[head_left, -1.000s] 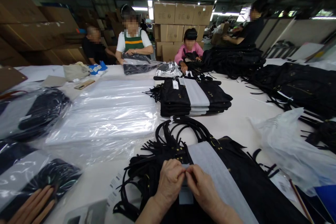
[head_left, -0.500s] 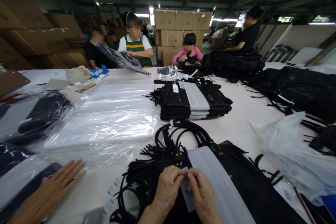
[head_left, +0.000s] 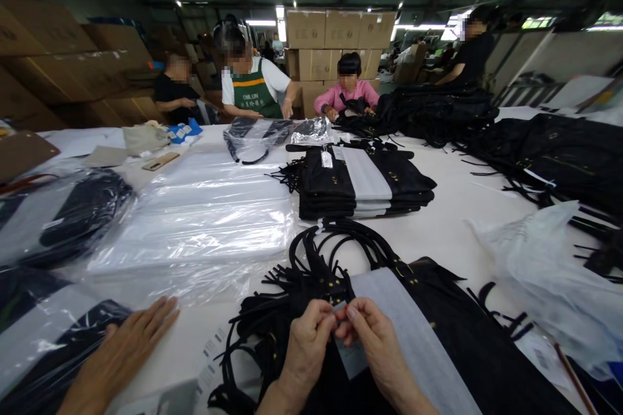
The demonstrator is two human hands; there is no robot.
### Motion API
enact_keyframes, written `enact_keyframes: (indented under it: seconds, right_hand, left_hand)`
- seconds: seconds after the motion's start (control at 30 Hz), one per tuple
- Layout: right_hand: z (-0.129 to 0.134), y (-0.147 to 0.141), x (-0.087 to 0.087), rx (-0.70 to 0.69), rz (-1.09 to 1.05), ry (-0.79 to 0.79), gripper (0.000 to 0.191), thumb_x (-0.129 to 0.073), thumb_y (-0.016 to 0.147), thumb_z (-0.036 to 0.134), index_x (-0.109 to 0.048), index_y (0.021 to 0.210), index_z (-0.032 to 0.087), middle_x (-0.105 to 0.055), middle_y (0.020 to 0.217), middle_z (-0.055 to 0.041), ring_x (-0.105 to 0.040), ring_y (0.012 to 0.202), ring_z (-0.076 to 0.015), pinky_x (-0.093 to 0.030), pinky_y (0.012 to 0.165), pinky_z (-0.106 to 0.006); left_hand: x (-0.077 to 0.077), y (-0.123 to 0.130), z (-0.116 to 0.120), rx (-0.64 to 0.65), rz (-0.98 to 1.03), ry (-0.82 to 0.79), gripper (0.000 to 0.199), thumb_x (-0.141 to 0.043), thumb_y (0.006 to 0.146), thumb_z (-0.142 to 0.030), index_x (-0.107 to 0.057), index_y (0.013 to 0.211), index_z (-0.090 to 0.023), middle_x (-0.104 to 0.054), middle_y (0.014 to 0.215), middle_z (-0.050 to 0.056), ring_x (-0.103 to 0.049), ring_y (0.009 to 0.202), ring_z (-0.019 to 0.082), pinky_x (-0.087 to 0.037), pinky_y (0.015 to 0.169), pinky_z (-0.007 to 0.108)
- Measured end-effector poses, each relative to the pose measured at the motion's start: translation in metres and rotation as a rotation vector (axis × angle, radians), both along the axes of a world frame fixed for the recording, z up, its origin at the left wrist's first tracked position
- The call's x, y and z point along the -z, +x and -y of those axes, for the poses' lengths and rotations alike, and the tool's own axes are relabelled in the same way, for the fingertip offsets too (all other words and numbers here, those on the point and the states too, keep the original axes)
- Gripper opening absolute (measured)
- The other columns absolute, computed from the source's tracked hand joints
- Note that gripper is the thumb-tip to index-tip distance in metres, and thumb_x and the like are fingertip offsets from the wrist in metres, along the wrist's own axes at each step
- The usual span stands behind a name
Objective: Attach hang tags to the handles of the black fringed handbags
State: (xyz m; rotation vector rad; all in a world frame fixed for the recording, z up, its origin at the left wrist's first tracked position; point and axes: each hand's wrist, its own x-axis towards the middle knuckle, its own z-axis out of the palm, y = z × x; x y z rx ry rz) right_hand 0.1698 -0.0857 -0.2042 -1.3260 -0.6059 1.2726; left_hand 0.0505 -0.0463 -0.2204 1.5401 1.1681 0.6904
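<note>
My left hand and my right hand meet over a black handbag with fringe and looped handles. Between my pinched fingertips is the upper end of a grey hang tag, which hangs down against the bag. Any cord there is too small to make out. A pale paper band wraps the bag just right of my hands. Black fringe spreads to the left. Beyond the handles lies a stack of black bags with similar bands.
A co-worker's hand rests on a plastic-wrapped bag at left. Clear plastic bags lie flat beside the stack. Sticker sheets sit near the front edge, a crumpled plastic bag at right. Several people work across the table.
My hands stay at the tag; the right fingers have shifted and curled more. A co-worker opposite has laid a plastic-wrapped bag on the table. The hand at left has slid slightly right.
</note>
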Motion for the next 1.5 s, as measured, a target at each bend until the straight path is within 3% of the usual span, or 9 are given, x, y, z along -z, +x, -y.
enact_keyframes:
  seconds: [0.07,0.2,0.43,1.13,1.5]
  right_hand:
    - [-0.001,0.002,0.002,0.011,0.001,-0.011,0.036,-0.064,0.068,0.049,-0.057,0.069,0.014,-0.061,0.057,-0.001,-0.054,0.051,-0.0102,-0.041,0.05,-0.021]
    - [-0.002,0.007,0.007,0.018,-0.077,-0.046,0.032,-0.067,0.067,0.044,-0.06,0.067,0.013,-0.059,0.054,0.0002,-0.05,0.049,-0.0077,-0.038,0.05,-0.02]
    - [-0.001,0.006,0.007,0.003,-0.037,-0.063,0.03,-0.067,0.067,0.042,-0.06,0.066,0.013,-0.057,0.052,0.0018,-0.047,0.048,-0.0067,-0.037,0.05,-0.019]
    - [-0.004,0.008,0.009,-0.064,0.062,-0.123,0.035,-0.066,0.061,0.048,-0.057,0.062,0.014,-0.056,0.048,0.0021,-0.046,0.044,-0.0073,-0.037,0.047,-0.021]
    - [-0.011,-0.004,0.005,0.061,0.04,-0.175,0.038,-0.065,0.054,0.051,-0.052,0.053,0.015,-0.052,0.042,0.0028,-0.043,0.037,-0.0059,-0.032,0.04,-0.019]
  left_hand:
    - [-0.001,-0.002,-0.001,0.058,-0.025,0.073,0.019,-0.043,0.079,-0.028,-0.059,0.076,-0.018,-0.064,0.068,0.001,-0.058,0.062,0.013,-0.042,0.058,0.022]
    - [-0.001,-0.003,-0.001,0.088,-0.082,0.22,0.02,-0.044,0.082,-0.025,-0.063,0.077,-0.02,-0.066,0.073,0.0,-0.059,0.069,0.014,-0.043,0.063,0.021]
    - [0.001,-0.001,0.002,0.112,-0.179,0.399,0.021,-0.044,0.082,-0.018,-0.062,0.072,-0.02,-0.065,0.068,-0.003,-0.058,0.062,0.012,-0.041,0.06,0.02]
    - [0.006,0.001,0.003,0.123,-0.255,0.446,0.022,-0.042,0.082,-0.016,-0.058,0.067,-0.02,-0.061,0.062,-0.004,-0.056,0.059,0.011,-0.038,0.057,0.02]
    - [0.019,0.0,0.008,0.161,-0.275,0.407,0.026,-0.034,0.088,-0.021,-0.053,0.07,-0.02,-0.058,0.067,-0.001,-0.054,0.063,0.013,-0.039,0.059,0.022]
